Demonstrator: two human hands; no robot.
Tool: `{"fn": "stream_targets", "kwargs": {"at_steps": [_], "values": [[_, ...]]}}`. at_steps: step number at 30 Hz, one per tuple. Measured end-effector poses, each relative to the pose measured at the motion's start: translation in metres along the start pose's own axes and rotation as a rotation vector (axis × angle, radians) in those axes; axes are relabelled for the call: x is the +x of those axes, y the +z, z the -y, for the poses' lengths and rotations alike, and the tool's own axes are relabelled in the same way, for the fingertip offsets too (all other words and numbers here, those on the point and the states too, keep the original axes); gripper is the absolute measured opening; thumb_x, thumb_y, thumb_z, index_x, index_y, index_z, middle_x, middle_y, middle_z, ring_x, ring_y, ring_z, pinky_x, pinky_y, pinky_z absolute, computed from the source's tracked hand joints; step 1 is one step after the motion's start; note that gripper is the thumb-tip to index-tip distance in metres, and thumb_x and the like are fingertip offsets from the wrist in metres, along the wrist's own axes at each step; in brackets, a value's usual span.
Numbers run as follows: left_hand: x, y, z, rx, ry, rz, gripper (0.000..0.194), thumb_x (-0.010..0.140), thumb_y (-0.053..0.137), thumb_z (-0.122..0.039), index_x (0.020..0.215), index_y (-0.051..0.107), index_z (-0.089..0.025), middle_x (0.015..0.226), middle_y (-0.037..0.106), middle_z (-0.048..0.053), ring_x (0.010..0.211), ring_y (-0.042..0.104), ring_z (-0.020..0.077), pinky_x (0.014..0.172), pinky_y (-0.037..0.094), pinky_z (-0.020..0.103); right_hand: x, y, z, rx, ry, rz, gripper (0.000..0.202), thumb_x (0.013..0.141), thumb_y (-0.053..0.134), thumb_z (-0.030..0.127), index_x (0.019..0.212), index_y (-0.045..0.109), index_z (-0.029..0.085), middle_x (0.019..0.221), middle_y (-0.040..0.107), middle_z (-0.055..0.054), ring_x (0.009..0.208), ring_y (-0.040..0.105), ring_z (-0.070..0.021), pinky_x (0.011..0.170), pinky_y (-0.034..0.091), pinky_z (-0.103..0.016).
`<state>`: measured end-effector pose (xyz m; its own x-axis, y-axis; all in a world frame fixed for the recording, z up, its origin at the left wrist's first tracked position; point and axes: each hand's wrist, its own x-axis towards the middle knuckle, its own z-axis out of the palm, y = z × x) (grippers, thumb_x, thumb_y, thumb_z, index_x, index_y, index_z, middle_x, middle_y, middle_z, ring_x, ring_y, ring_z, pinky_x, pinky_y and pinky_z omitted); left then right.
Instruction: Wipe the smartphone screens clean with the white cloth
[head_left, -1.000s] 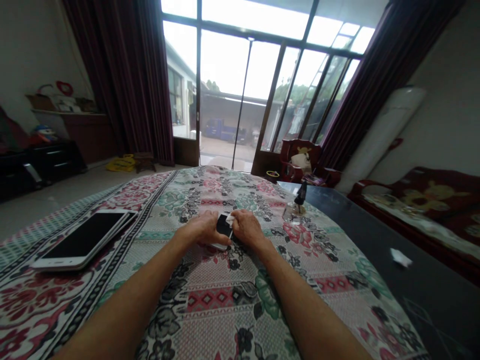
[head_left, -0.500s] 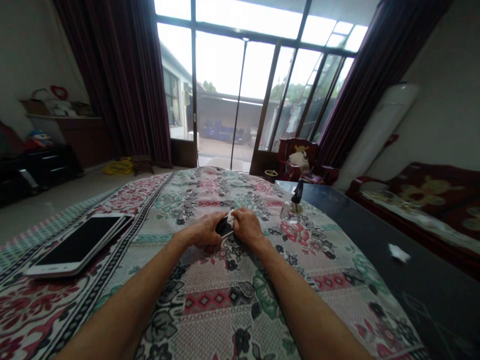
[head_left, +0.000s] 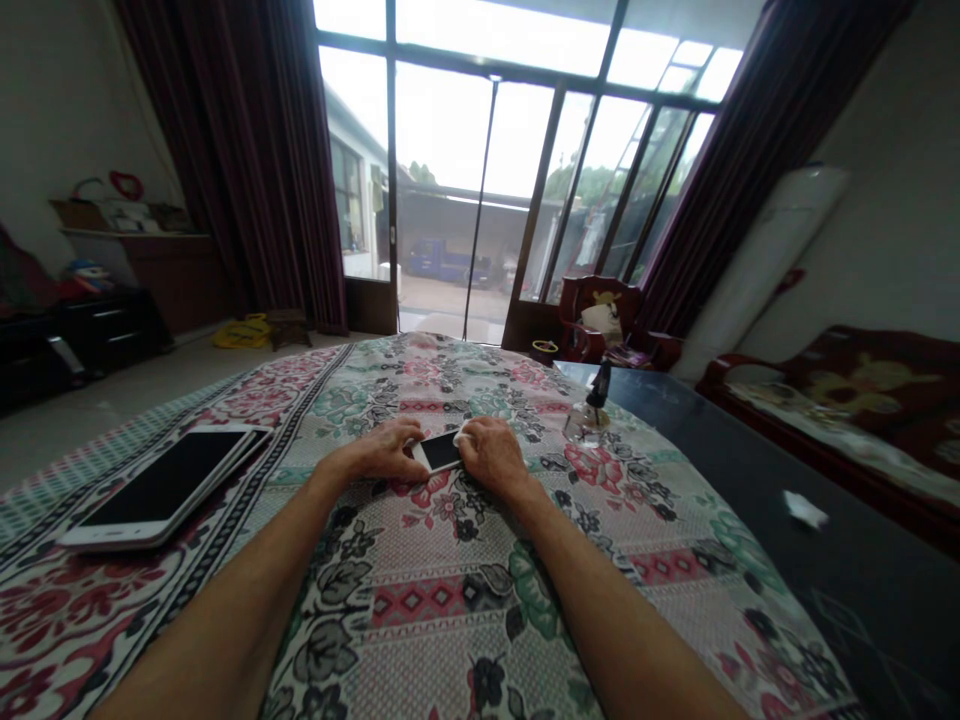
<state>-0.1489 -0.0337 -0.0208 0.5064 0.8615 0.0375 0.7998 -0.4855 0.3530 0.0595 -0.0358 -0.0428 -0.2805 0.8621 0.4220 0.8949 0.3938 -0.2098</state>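
A small white smartphone (head_left: 441, 452) with a dark screen lies on the patterned tablecloth (head_left: 420, 550) between my hands. My left hand (head_left: 386, 452) grips its left end, thumb at the near edge and fingers at the far edge. My right hand (head_left: 495, 455) is closed over the right end, and a bit of white tissue (head_left: 460, 434) shows at its fingertips against the screen. That end of the phone is hidden under the right hand.
At the left lies a larger white phone (head_left: 165, 480) on top of another device. A clear bottle with a black top (head_left: 589, 425) stands to the right. Crumpled white paper (head_left: 805, 509) rests on the dark tabletop (head_left: 750, 470) beside the cloth. Beyond are glass doors (head_left: 450, 220).
My left hand has shifted left to the phone's end, uncovering more of the phone, which now lies flatter with its screen up. My right hand stays at the right end with the tissue.
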Motion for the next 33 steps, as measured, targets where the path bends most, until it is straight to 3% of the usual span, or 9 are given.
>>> {"fn": "stream_targets", "kwargs": {"at_steps": [6, 16, 25, 33], "values": [[0.001, 0.019, 0.018, -0.097, -0.004, -0.073, 0.063, 0.066, 0.064, -0.043, 0.124, 0.057, -0.019, 0.14, 0.046, 0.011, 0.127, 0.043, 0.027, 0.107, 0.031, 0.036, -0.001, 0.006, 0.003, 0.047, -0.068, 0.003, 0.021, 0.083, 0.051, 0.014, 0.094, 0.068, 0.018, 0.102, 0.067, -0.007, 0.099, 0.056, -0.018, 0.094, 0.035, -0.027], [-0.011, 0.037, 0.015, -0.039, -0.121, -0.245, 0.063, 0.069, 0.066, -0.052, 0.123, 0.056, -0.021, 0.141, 0.045, 0.011, 0.132, 0.038, 0.0296, 0.109, 0.027, 0.041, -0.003, 0.012, 0.005, 0.14, -0.216, 0.013, 0.027, 0.086, 0.046, 0.009, 0.103, 0.065, 0.018, 0.111, 0.066, -0.006, 0.107, 0.053, -0.0177, 0.096, 0.035, -0.029], [-0.012, 0.043, 0.021, 0.008, -0.051, -0.229, 0.061, 0.079, 0.058, -0.052, 0.129, 0.052, -0.018, 0.142, 0.043, 0.013, 0.134, 0.035, 0.0296, 0.11, 0.026, 0.04, -0.003, 0.009, 0.018, 0.198, -0.334, 0.071, 0.028, 0.085, 0.046, 0.007, 0.102, 0.065, 0.018, 0.115, 0.065, -0.006, 0.102, 0.054, -0.0161, 0.096, 0.035, -0.029], [-0.014, 0.043, 0.021, 0.023, -0.07, -0.19, 0.058, 0.083, 0.056, -0.049, 0.134, 0.047, -0.024, 0.146, 0.039, 0.009, 0.137, 0.029, 0.0296, 0.111, 0.023, 0.043, 0.0, 0.014, 0.025, 0.283, -0.401, 0.093, 0.029, 0.082, 0.048, 0.004, 0.099, 0.066, 0.018, 0.114, 0.066, -0.006, 0.104, 0.055, -0.0159, 0.098, 0.035, -0.031]]}}
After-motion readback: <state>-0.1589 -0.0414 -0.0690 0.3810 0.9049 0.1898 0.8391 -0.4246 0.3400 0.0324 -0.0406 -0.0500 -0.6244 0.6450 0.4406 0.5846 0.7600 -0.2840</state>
